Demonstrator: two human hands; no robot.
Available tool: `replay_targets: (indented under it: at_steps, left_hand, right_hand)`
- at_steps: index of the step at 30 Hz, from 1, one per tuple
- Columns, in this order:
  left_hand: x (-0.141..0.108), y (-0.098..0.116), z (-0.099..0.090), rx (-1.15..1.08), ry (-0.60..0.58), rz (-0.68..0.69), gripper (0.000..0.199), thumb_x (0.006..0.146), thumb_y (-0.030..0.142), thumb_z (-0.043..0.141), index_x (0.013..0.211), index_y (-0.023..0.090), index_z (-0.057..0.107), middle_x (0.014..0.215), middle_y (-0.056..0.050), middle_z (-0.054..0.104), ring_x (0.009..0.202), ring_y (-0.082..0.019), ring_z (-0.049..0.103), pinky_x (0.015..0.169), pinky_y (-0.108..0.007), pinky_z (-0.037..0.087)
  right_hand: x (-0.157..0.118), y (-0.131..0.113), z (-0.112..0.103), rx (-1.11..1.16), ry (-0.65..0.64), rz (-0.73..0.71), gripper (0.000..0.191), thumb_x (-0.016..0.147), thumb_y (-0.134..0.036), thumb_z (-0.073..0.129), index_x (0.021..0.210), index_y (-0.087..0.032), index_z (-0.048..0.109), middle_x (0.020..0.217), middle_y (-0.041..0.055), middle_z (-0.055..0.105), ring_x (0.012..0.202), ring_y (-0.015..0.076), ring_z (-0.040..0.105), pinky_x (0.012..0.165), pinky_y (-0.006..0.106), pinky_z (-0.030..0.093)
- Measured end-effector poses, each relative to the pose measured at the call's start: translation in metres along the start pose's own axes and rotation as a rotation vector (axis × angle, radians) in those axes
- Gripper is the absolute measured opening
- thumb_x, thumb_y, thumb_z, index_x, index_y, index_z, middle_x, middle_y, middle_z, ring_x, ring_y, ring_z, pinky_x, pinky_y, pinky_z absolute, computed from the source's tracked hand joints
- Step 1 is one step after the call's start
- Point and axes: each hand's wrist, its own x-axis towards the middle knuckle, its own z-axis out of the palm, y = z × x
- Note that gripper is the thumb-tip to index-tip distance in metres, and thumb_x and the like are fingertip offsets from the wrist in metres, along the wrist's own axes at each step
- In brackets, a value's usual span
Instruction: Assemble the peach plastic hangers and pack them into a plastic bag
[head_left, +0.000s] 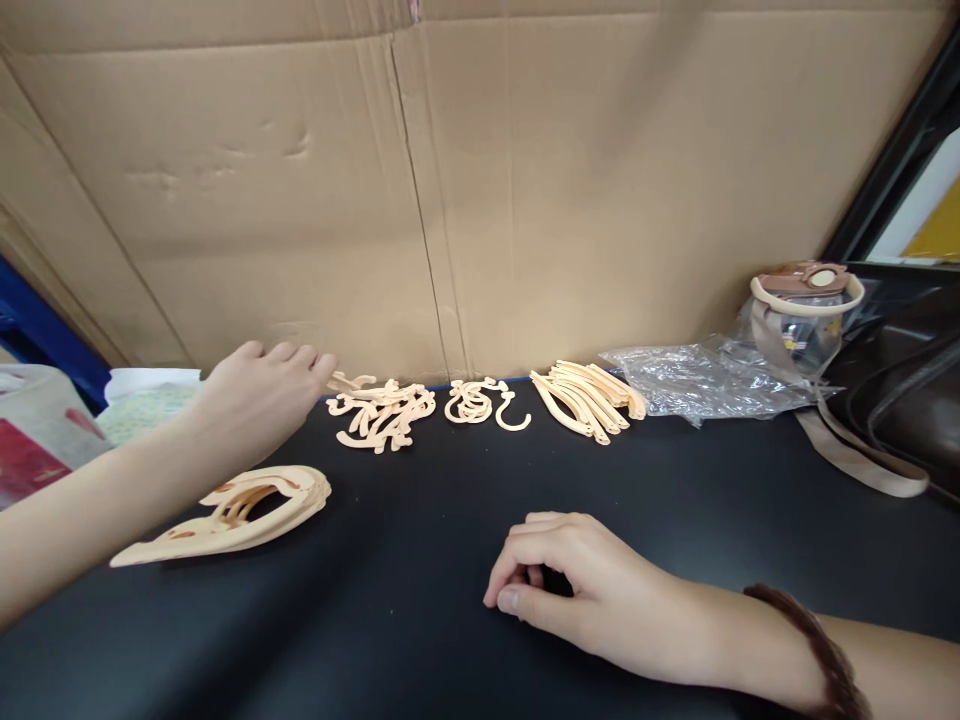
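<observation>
"Start close. What's the right hand (600,600) doing?"

"It's low, right of centre in the frame, over the counter (420,620). The grip is loosely open, fingers curled, nothing seen in it."

"And the flat cream stack (240,538)?"

"Lower left, its long axis running from a narrow tip at the left up to a rounded end at the right. It sits just below the left hand (274,400) and forearm, well apart from the right hand."

"Which hand is nearer the small curved pieces (379,437)?"

"The left, clearly. They lie just right of its fingertips, in a jumble with no single long axis. The hand is palm down, and its underside is hidden, so I can't tell whether that grip is closed, holding something or touching the pile."

"What's farther along?"

"The cream hooks (472,405) are near the centre, one lying a little to the right. Then the long strips (592,400), slanting from upper left to lower right, above the right hand. Behind everything stands the cardboard (525,200)."
</observation>
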Motion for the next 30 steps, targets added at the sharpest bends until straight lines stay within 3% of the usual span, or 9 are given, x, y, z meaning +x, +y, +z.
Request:
replay_targets:
  at_steps: [3, 7, 11, 14, 17, 22, 25, 27, 30]
  left_hand:
    - [-0.005, 0.01, 0.002, -0.16, -0.087, -0.018, 0.03, 0.098, 0.022, 0.024, 0.095, 0.014, 0.053, 0.078, -0.006, 0.063, 0.07, -0.021, 0.059, 0.062, -0.027, 0.036]
    - [-0.019, 0.046, 0.009, -0.344, -0.177, 0.035, 0.038, 0.098, 0.03, 0.02, 0.113, 0.018, 0.053, 0.113, -0.009, 0.067, 0.101, -0.024, 0.064, 0.081, -0.031, 0.046]
    - [-0.037, 0.093, 0.002, -0.381, -0.278, 0.152, 0.029, 0.094, 0.026, 0.028, 0.083, 0.022, 0.055, 0.074, -0.003, 0.067, 0.067, -0.023, 0.067, 0.059, -0.031, 0.044]
    - [-0.047, 0.121, -0.01, -0.296, -0.272, 0.299, 0.025, 0.09, 0.016, 0.033, 0.079, 0.021, 0.055, 0.072, -0.003, 0.064, 0.059, -0.021, 0.063, 0.049, -0.031, 0.036]
    - [-0.05, 0.132, -0.016, -0.238, -0.226, 0.385, 0.023, 0.091, 0.018, 0.039, 0.081, 0.02, 0.059, 0.079, -0.005, 0.064, 0.066, -0.023, 0.064, 0.048, -0.031, 0.035]
    - [-0.037, 0.127, -0.012, -0.34, -0.1, 0.421, 0.028, 0.097, 0.033, 0.04, 0.09, 0.019, 0.063, 0.089, -0.005, 0.066, 0.079, -0.023, 0.066, 0.056, -0.033, 0.047]
    - [-0.015, 0.127, 0.0, -0.334, 0.116, 0.449, 0.032, 0.098, 0.026, 0.037, 0.119, 0.014, 0.059, 0.117, -0.011, 0.066, 0.102, -0.024, 0.064, 0.08, -0.036, 0.051]
    - [0.002, 0.132, 0.009, -0.321, 0.161, 0.483, 0.037, 0.097, 0.019, 0.038, 0.13, 0.012, 0.051, 0.132, -0.013, 0.059, 0.12, -0.025, 0.056, 0.096, -0.038, 0.045]
    - [0.023, 0.143, 0.018, -0.292, 0.172, 0.526, 0.042, 0.09, 0.004, 0.041, 0.13, 0.008, 0.052, 0.127, -0.017, 0.062, 0.116, -0.027, 0.059, 0.096, -0.041, 0.044]
  right_hand:
    - [0.0, -0.001, 0.0, 0.075, 0.001, 0.04, 0.015, 0.088, -0.023, 0.057, 0.089, -0.02, 0.071, 0.078, -0.0008, 0.066, 0.072, 0.0106, 0.059, 0.067, 0.02, 0.044]
    - [0.001, -0.002, -0.001, 0.257, 0.093, 0.139, 0.015, 0.089, -0.021, 0.054, 0.09, -0.019, 0.068, 0.068, -0.0022, 0.065, 0.066, 0.0112, 0.058, 0.061, 0.021, 0.042]
    - [0.002, -0.001, -0.002, 0.348, 0.276, 0.149, 0.014, 0.09, -0.026, 0.054, 0.089, -0.019, 0.066, 0.068, -0.0027, 0.061, 0.067, 0.0113, 0.055, 0.063, 0.023, 0.041]
    - [0.003, 0.002, -0.005, 0.383, 0.297, 0.15, 0.014, 0.091, -0.027, 0.054, 0.088, -0.019, 0.066, 0.07, -0.0025, 0.061, 0.069, 0.0118, 0.056, 0.067, 0.025, 0.042]
    - [0.003, 0.005, -0.009, 0.353, 0.283, 0.164, 0.013, 0.09, -0.026, 0.054, 0.089, -0.019, 0.065, 0.07, -0.0026, 0.061, 0.07, 0.0121, 0.057, 0.067, 0.025, 0.043]
    - [0.008, 0.018, -0.022, -0.007, 0.321, 0.093, 0.013, 0.089, -0.022, 0.054, 0.097, -0.021, 0.065, 0.096, 0.0014, 0.061, 0.082, 0.0132, 0.058, 0.074, 0.027, 0.046]
    - [0.014, 0.031, -0.034, -0.258, 0.337, 0.061, 0.016, 0.09, -0.023, 0.054, 0.104, -0.022, 0.062, 0.107, 0.0037, 0.06, 0.093, 0.0152, 0.059, 0.081, 0.029, 0.048]
    - [0.016, 0.04, -0.045, -0.517, 0.335, 0.054, 0.017, 0.092, -0.025, 0.052, 0.106, -0.022, 0.061, 0.109, 0.0042, 0.062, 0.099, 0.016, 0.059, 0.086, 0.03, 0.048]
    - [0.018, 0.053, -0.063, -0.835, 0.349, 0.084, 0.017, 0.092, -0.025, 0.052, 0.104, -0.019, 0.063, 0.11, 0.0077, 0.063, 0.106, 0.0216, 0.057, 0.093, 0.037, 0.043]
